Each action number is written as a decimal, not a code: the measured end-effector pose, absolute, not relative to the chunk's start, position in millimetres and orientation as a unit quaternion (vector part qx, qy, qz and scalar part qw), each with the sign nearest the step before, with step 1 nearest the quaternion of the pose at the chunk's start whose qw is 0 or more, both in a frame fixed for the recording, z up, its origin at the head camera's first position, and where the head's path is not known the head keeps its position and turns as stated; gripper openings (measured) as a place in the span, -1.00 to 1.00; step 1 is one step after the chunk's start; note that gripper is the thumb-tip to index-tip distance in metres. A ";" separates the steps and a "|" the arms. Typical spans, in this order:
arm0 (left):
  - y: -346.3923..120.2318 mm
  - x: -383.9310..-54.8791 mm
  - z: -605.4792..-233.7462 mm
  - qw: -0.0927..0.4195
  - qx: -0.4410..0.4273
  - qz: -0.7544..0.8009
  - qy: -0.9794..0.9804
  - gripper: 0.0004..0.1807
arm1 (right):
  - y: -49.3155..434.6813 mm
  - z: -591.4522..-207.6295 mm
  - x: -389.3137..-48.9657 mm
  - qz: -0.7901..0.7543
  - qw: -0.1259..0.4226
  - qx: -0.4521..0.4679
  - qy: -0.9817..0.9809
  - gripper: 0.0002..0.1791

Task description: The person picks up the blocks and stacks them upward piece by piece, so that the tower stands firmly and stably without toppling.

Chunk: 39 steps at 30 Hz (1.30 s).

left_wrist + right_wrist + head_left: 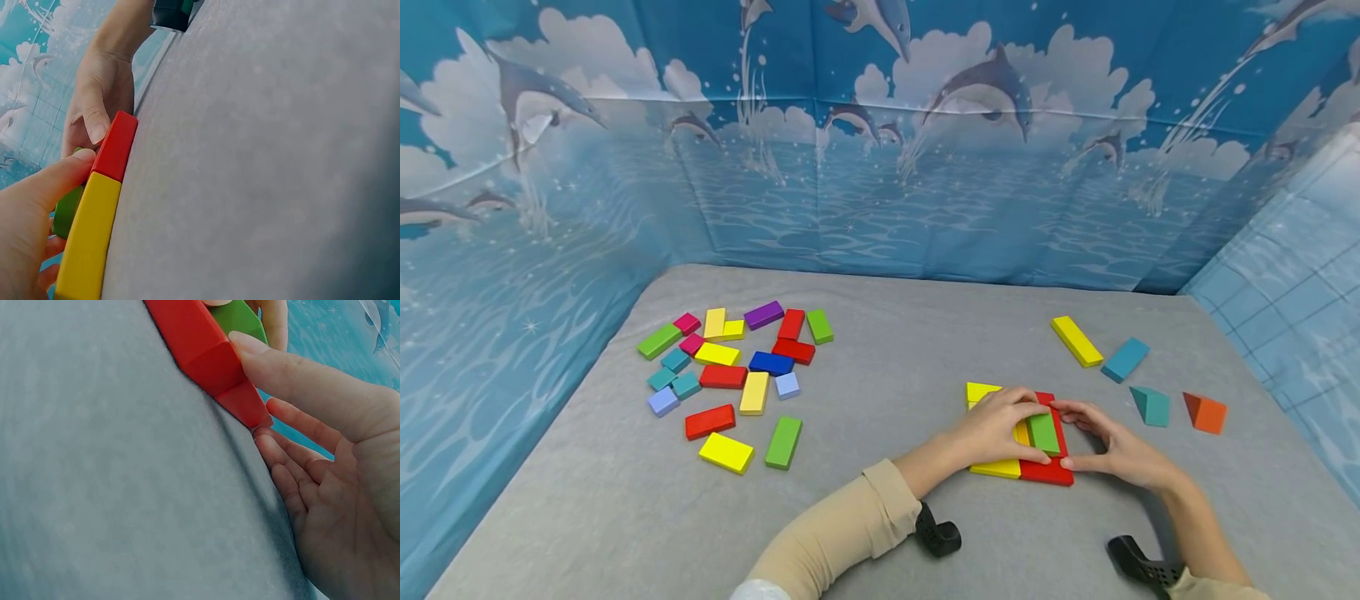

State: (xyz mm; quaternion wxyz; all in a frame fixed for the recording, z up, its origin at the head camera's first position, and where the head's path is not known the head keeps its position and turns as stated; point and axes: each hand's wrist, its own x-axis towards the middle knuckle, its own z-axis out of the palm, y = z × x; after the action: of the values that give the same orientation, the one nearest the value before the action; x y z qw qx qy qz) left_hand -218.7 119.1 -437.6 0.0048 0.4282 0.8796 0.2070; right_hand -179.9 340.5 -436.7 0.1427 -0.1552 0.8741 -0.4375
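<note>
Right of centre, yellow blocks (996, 469) and red blocks (1047, 472) form a flat rectangular frame on the cloth. A green block (1043, 434) sits at its right inner side, next to an orange-yellow piece (1022, 432). My left hand (996, 425) reaches over the frame and pinches the green block between thumb and fingers. On the right, my right hand (1116, 450) touches the frame's red edge with thumb and fingertips. In the right wrist view its thumb (294, 378) presses a red block's corner (215, 359), the other fingers extending beside the edge. My left palm hides part of the frame.
Many loose coloured blocks lie spread at the left, including a green block (784, 442) and a yellow block (726, 452). Behind my right hand are a yellow bar (1077, 341), a blue block (1125, 359), a teal wedge (1151, 407) and an orange wedge (1206, 412).
</note>
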 end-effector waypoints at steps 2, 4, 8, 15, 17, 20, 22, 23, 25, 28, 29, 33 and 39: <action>118.3 -218.7 -437.4 0.008 0.430 0.209 0.878 -0.28 | 340.7 -437.0 -180.0 -0.438 0.141 -0.158 0.874 -0.22; 116.0 -219.3 -436.7 0.013 0.433 0.217 0.875 -0.27 | 341.0 -437.4 -180.2 -0.441 0.141 -0.161 0.872 -0.22; 103.0 -220.6 -431.3 0.027 0.430 0.245 0.869 -0.27 | 341.3 -437.5 -180.2 -0.443 0.142 -0.163 0.870 -0.23; 45.1 -221.7 -418.7 0.023 0.419 0.283 0.862 -0.29 | 339.3 -434.2 -180.5 -0.417 0.150 -0.141 0.885 -0.21; 23.0 -220.1 -416.9 0.020 0.413 0.296 0.861 -0.30 | 338.9 -434.2 -180.8 -0.414 0.153 -0.138 0.887 -0.20; -11.1 -216.2 -415.4 0.020 0.393 0.320 0.862 -0.30 | 339.0 -435.1 -181.3 -0.412 0.152 -0.139 0.888 -0.20; -34.2 -212.6 -415.2 0.018 0.379 0.338 0.861 -0.31 | 339.1 -435.4 -181.7 -0.410 0.150 -0.141 0.889 -0.20; -45.6 -210.6 -415.6 0.019 0.371 0.345 0.862 -0.31 | 339.2 -435.4 -181.9 -0.411 0.149 -0.142 0.888 -0.21; -67.4 -205.9 -416.8 0.018 0.359 0.354 0.863 -0.32 | 339.5 -435.3 -181.9 -0.412 0.148 -0.143 0.888 -0.21; -97.6 -198.4 -419.8 0.021 0.347 0.361 0.865 -0.34 | 340.3 -435.2 -181.3 -0.412 0.147 -0.143 0.888 -0.21; -106.9 -196.0 -420.7 0.022 0.346 0.361 0.866 -0.35 | 340.5 -435.2 -181.2 -0.413 0.147 -0.142 0.888 -0.21; -140.0 -186.8 -423.0 0.038 0.335 0.358 0.871 -0.36 | 340.5 -435.1 -181.2 -0.412 0.150 -0.141 0.888 -0.21; -178.4 -177.3 -426.1 0.049 0.309 0.327 0.892 -0.32 | 339.1 -434.9 -181.8 -0.418 0.152 -0.140 0.885 -0.20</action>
State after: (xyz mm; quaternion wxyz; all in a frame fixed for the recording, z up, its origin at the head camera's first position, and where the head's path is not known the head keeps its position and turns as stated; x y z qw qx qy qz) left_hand -177.3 -178.4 -426.1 0.0488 0.3091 0.8916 0.3272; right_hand -181.8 339.1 -434.9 0.1515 -0.1399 0.8849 -0.4176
